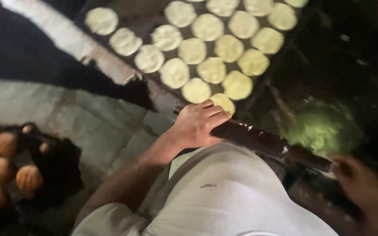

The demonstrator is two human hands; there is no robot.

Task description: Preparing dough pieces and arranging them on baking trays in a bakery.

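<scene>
A dark bench (154, 94) carries rows of flat dough rounds (206, 48). Across it lies a dark rolling pin (267, 142), its near end gripped by the closed left hand (197, 124); the blurred right hand (364, 188) appears closed on the other. Rolling too far could crush the nearest round.

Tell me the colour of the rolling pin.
Dark brown, nearly black, glossy rolling pin; shows best in the head view.

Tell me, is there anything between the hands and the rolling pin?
Nothing visible. The left hand is wrapped around one end of the dark rolling pin, and the right hand, blurred, is at the other end.
</scene>
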